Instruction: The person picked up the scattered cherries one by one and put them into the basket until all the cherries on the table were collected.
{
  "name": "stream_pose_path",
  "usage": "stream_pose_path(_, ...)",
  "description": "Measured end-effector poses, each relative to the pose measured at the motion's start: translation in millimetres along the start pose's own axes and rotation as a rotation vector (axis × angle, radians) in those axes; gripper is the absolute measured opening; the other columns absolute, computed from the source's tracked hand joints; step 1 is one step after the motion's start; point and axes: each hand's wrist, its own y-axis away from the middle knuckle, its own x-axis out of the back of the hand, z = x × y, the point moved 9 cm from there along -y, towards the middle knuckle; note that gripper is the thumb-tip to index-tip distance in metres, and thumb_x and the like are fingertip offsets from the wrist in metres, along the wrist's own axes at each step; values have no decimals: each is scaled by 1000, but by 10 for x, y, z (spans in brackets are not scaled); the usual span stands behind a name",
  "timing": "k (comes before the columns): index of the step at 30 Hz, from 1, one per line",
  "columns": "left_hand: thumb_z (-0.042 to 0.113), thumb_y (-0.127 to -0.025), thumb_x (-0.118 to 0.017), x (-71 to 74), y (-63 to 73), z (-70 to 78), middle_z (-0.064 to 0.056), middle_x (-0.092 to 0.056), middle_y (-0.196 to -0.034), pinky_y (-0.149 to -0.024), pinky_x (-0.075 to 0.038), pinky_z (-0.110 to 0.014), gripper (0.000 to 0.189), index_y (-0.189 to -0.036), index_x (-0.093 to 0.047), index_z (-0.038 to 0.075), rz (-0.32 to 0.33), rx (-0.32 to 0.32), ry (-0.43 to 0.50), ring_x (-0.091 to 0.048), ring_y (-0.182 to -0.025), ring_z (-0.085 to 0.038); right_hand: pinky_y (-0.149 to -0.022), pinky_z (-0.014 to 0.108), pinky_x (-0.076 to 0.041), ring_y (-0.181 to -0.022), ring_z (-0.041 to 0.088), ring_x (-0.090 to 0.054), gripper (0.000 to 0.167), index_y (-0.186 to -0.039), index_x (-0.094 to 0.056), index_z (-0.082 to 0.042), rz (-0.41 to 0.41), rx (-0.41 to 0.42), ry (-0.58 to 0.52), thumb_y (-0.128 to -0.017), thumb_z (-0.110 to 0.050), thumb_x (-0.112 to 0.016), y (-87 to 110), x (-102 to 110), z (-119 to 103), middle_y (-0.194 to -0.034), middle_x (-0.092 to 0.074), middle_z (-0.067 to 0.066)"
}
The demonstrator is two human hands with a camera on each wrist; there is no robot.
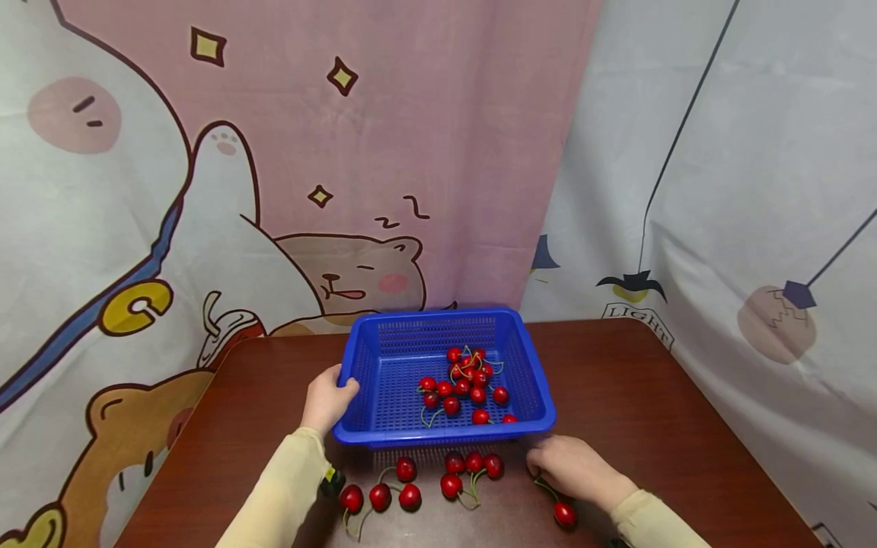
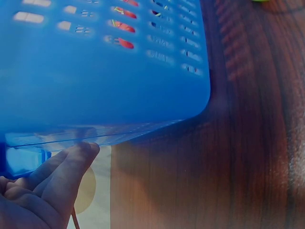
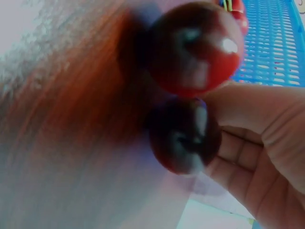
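A blue plastic basket (image 1: 441,438) with slotted walls stands at the middle of the table, several red cherries (image 1: 462,387) with green stems inside. My left hand (image 1: 329,399) grips its left rim, thumb over the top and fingers along the outer wall, as the left wrist view shows. Right of the basket's front corner, my right hand (image 1: 572,468) reaches down to the table. In the right wrist view its thumb and fingers pinch a dark red cherry (image 3: 186,136). Another cherry (image 3: 195,47) sits close by; in the head view one cherry (image 1: 565,515) lies below the hand, stem running up to it.
In front of the basket, several loose cherries lie on the brown wooden table (image 1: 637,396): one cluster (image 1: 380,497) to the left and another (image 1: 473,464) nearer the middle. A cartoon-printed curtain (image 1: 466,152) hangs behind the table's back edge.
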Motion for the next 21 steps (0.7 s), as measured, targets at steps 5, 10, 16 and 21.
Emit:
stream_pose_path(5, 13, -91, -56, 0, -1, -1, -24, -68, -109, -82, -54, -51, 41, -125, -60, -9, -5, 5, 2, -67, -92, -34, -52, 18, -39, -62, 0, -47, 24, -71, -63, -23, -25, 36, -57, -73, -3, -75, -6, 96, -59, -70, -51, -15)
stream_pose_path(10, 13, -91, -56, 8, 4, 5, -24, -68, -108, -82, -54, -51, 40, -124, -61, -9, -2, 3, 7, -67, -92, -34, -56, 12, -40, -67, -4, -48, 24, -75, -64, -23, 33, 116, -163, -72, -2, -77, -21, 255, -151, -76, -52, -16)
stream_pose_path(16, 12, -91, -57, 3, 8, 5, -23, -69, -108, -82, -54, -51, 38, -123, -61, -8, -4, 4, 5, -67, -91, -33, -65, 6, -40, -74, -6, -51, 24, -80, -64, -23, 84, 193, -313, -76, -3, -77, -57, 411, -254, -80, -54, -18)
stream_pose_path(21, 12, -91, -57, -6, 8, 6, -24, -68, -109, -83, -54, -51, 39, -125, -60, -9, -7, 8, 5, -67, -92, -34, -66, 11, -46, -76, -3, -54, 23, -84, -66, -23, 98, 193, -465, -80, -3, -76, -134, 606, -294, -83, -58, -18)
